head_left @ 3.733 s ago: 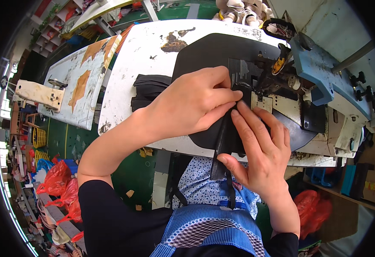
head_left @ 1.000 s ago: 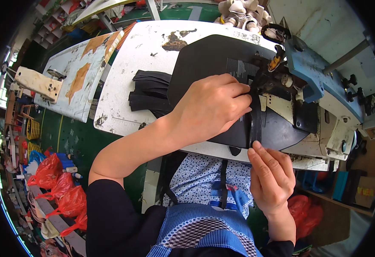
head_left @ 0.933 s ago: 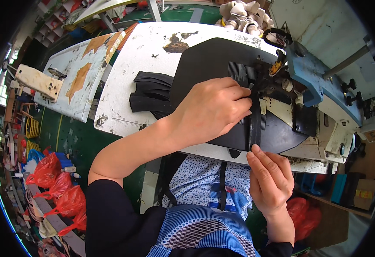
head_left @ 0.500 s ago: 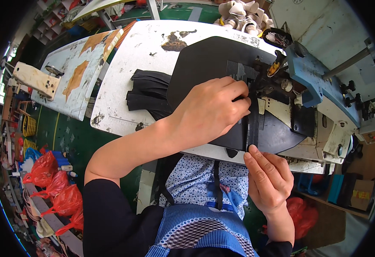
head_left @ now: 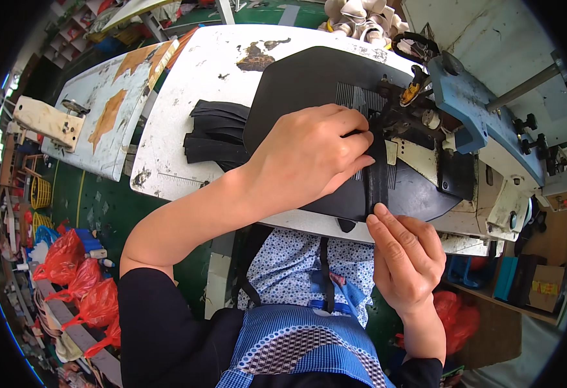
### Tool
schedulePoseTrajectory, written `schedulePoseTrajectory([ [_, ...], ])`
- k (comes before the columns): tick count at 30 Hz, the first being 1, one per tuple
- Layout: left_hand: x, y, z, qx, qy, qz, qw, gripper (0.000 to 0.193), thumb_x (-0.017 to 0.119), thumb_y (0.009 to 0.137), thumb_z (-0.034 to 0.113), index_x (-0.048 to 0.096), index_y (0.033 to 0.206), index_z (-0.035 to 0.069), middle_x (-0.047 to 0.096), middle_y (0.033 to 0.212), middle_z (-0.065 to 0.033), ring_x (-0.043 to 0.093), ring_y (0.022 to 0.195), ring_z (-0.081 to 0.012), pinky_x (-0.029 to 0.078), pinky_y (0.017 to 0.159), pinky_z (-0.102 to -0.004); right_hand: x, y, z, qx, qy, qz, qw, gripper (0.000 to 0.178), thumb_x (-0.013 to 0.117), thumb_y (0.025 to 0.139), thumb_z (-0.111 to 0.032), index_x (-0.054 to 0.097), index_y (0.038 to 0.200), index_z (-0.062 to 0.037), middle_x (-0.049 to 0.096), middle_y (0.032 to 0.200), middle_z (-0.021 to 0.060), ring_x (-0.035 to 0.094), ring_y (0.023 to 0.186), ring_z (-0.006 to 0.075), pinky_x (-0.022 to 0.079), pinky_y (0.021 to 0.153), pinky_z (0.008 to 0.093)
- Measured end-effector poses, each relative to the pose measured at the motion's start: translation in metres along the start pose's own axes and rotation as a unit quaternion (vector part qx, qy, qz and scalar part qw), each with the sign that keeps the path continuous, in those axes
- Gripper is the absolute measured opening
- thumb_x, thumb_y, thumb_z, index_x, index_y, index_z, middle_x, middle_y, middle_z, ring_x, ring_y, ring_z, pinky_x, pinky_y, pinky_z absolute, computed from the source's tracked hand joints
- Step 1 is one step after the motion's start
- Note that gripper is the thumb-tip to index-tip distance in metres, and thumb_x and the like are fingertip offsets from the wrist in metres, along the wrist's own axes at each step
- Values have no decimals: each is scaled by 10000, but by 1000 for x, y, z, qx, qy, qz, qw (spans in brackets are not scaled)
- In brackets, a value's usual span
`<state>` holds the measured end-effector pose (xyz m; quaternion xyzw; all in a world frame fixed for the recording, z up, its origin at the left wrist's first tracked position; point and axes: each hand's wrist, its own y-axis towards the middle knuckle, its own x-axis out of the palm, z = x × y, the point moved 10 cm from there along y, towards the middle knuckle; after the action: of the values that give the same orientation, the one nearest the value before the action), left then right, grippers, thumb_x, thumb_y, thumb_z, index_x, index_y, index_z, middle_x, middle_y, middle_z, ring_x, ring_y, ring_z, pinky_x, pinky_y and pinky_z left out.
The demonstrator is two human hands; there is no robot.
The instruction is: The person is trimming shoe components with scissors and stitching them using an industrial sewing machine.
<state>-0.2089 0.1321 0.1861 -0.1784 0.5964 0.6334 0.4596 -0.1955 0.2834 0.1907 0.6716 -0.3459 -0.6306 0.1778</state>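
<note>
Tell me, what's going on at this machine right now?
A person sits at a sewing machine, working a large black panel laid on the white table. The left hand presses the panel flat beside the needle, while the right hand holds a black strap at the table's near edge. A stack of black strips lies at the left.

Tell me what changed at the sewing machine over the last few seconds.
The right hand drew back from beside the left hand toward the table's near edge, its fingertips now on the near end of the black strap. The left hand stayed pressed on the black fabric panel by the needle; the stack of black straps stayed put.
</note>
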Motion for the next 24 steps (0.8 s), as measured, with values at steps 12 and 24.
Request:
schedulePoseTrajectory([
  [12, 1, -1, -1, -5, 20, -19, 1000, 316, 824, 865, 244, 767, 1076, 16, 738, 1145, -93, 731, 1019, -269, 612, 846, -363, 7, 2, 5, 18, 18, -30, 999, 329, 829, 721, -59, 798, 1039, 18, 778, 1121, 153, 721, 877, 270, 593, 729, 351],
  [24, 1, 1, -3, -6, 31, -23, 999, 354, 832, 867, 251, 766, 1116, 9, 738, 1198, -109, 734, 1053, -281, 618, 869, -361, 15, 8, 14, 15, 29, -24, 999, 383, 855, 736, -150, 784, 1062, 38, 769, 1144, 168, 720, 905, 303, 595, 762, 375],
])
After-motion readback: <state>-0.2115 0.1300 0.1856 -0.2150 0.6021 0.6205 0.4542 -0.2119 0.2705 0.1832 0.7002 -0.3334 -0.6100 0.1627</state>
